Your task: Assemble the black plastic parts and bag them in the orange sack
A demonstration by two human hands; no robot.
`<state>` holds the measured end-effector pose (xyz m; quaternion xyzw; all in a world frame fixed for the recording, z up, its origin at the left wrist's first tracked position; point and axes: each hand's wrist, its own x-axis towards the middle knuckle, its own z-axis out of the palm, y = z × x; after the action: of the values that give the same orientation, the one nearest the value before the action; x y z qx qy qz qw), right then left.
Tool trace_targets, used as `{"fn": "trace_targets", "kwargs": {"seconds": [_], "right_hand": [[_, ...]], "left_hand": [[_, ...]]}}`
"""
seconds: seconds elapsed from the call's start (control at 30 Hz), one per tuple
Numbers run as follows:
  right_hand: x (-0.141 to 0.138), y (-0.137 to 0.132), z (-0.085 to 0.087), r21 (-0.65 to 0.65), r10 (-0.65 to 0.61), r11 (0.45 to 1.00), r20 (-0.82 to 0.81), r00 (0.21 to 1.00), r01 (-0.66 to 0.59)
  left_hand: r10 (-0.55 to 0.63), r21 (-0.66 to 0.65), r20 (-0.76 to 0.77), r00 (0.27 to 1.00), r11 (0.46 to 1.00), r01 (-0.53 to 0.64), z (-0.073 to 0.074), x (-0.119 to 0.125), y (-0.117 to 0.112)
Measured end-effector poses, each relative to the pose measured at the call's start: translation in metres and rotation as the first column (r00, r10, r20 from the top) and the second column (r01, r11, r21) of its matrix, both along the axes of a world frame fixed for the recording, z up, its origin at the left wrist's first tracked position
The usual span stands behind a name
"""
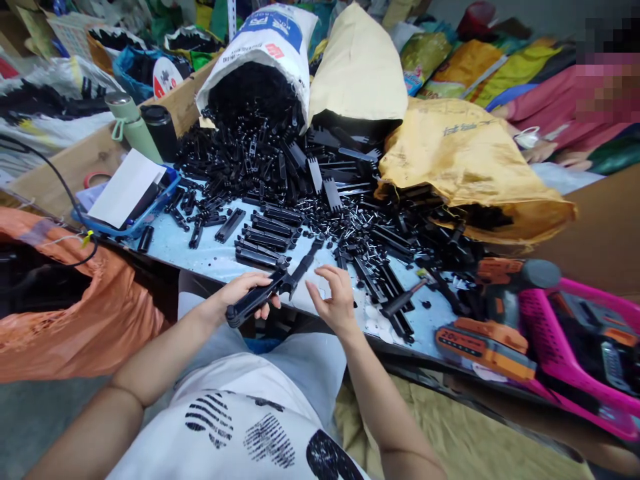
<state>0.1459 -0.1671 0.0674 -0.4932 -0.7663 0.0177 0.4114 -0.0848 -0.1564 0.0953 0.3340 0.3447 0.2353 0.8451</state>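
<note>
My left hand (239,290) is closed around a long black plastic part (257,300) just over the table's front edge. A thinner jointed arm (305,263) extends from its far end, up and to the right. To the right of that arm is my right hand (336,300), its thumb and fingers apart and nothing visible between them. Beyond the left hand, several similar black parts (270,233) lie side by side on the light blue tabletop (215,257). Small metal pins (345,223) are heaped behind the right hand.
A white sack (270,47), a cream sack (357,67) and a yellow sack (450,150) spill black pieces across the back. An orange cordless drill (487,340) stands right, beside a pink basket (555,333). At left are a blue tray (133,230) and green bottle (133,127). Another person's hands (560,157) show far right.
</note>
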Motion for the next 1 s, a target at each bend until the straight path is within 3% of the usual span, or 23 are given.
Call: {"fn": "trace_targets", "kwargs": {"seconds": [0.07, 0.13, 0.2, 0.23, 0.3, 0.37, 0.43, 0.5, 0.6, 0.73, 0.77, 0.83, 0.93, 0.97, 1.0], "right_hand": [[0.016, 0.006, 0.009, 0.039, 0.1, 0.993, 0.235, 0.967, -0.112], [0.03, 0.011, 0.015, -0.027, 0.254, 0.962, 0.439, 0.862, -0.27], [0.039, 0.011, 0.016, -0.086, 0.335, 0.934, 0.553, 0.763, -0.347], [0.04, 0.009, 0.015, -0.096, 0.333, 0.933, 0.59, 0.735, -0.346], [0.036, 0.002, 0.011, -0.079, 0.275, 0.953, 0.632, 0.724, -0.294], [0.028, -0.007, 0.009, -0.086, 0.231, 0.97, 0.63, 0.742, -0.229], [0.02, -0.016, 0.01, -0.166, 0.275, 0.961, 0.603, 0.749, -0.22], [0.015, -0.023, 0.015, -0.283, 0.381, 0.923, 0.567, 0.73, -0.262], [0.016, -0.03, 0.026, -0.355, 0.477, 0.874, 0.5, 0.723, -0.331], [0.017, -0.036, 0.04, -0.287, 0.58, 0.812, 0.31, 0.753, -0.508], [0.014, -0.039, 0.042, -0.267, 0.626, 0.777, 0.233, 0.744, -0.57], [0.001, -0.047, 0.042, -0.214, 0.713, 0.69, 0.038, 0.701, -0.691], [-0.033, -0.062, 0.026, -0.007, 0.779, 0.587, -0.268, 0.567, -0.81], [-0.047, -0.067, 0.016, 0.098, 0.76, 0.611, -0.353, 0.546, -0.786], [-0.061, -0.069, 0.005, 0.19, 0.704, 0.681, -0.439, 0.559, -0.708]], "left_hand": [[-0.209, -0.016, 0.012, 0.978, 0.978, 0.21, -0.001, -0.006, 0.004], [-0.416, 0.044, -0.054, 0.908, 0.907, 0.418, 0.002, -0.014, 0.008], [-0.47, 0.211, -0.264, 0.842, 0.824, 0.526, 0.01, -0.022, 0.009], [-0.426, 0.316, -0.402, 0.81, 0.766, 0.56, 0.015, -0.025, 0.008], [-0.23, 0.479, -0.66, 0.715, 0.605, 0.636, 0.023, -0.028, 0.002], [0.038, 0.513, -0.83, 0.557, 0.443, 0.735, 0.027, -0.027, -0.009], [0.297, 0.484, -0.868, 0.398, 0.324, 0.813, 0.024, -0.025, -0.02], [0.435, 0.466, -0.83, 0.349, 0.196, 0.863, 0.018, -0.026, -0.028], [0.479, 0.521, -0.75, 0.457, 0.002, 0.853, 0.012, -0.036, -0.03], [0.461, 0.729, -0.544, 0.701, -0.155, 0.667, 0.013, -0.047, -0.034], [0.419, 0.799, -0.475, 0.774, -0.165, 0.579, 0.014, -0.045, -0.038], [0.294, 0.922, -0.318, 0.901, -0.125, 0.366, 0.014, -0.036, -0.048], [0.125, 0.998, -0.041, 0.991, -0.033, 0.045, 0.009, -0.012, -0.065], [0.117, 0.999, 0.035, 0.993, -0.016, -0.033, 0.006, -0.003, -0.07], [0.135, 0.998, 0.061, 0.989, -0.004, -0.061, 0.003, 0.004, -0.075]]}}
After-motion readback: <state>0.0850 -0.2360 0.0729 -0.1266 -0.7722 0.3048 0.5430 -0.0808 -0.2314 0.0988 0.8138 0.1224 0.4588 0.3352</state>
